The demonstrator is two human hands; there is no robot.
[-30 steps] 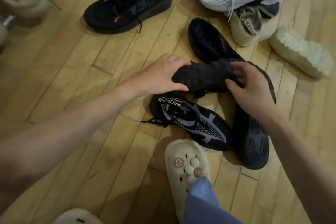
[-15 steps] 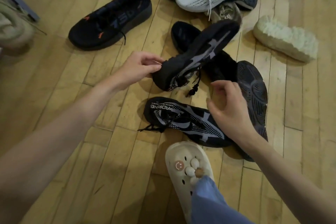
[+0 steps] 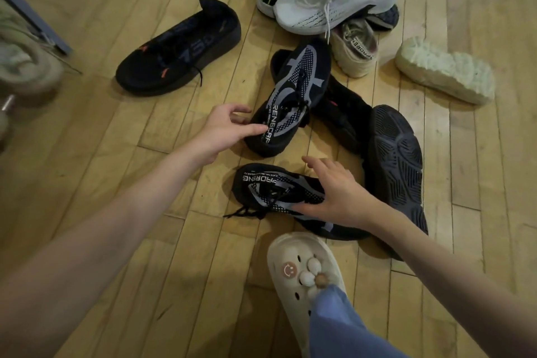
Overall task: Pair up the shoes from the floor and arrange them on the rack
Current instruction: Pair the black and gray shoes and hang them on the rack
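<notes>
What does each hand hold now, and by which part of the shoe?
The left hand holds the upper black-and-grey shoe by its heel collar. The right hand lies over the middle of the matching shoe on the floor, fingers spread, not yet gripping.

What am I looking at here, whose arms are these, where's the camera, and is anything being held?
There is no machine: a person wears a camera on the head, looking down at a wooden floor strewn with shoes. The left hand holds the heel of a black shoe with a grey pattern. The right hand lies on its matching shoe on the floor; whether it grips it I cannot tell. Nearby are another black shoe, a white sneaker and the person's own cream clog.
</notes>
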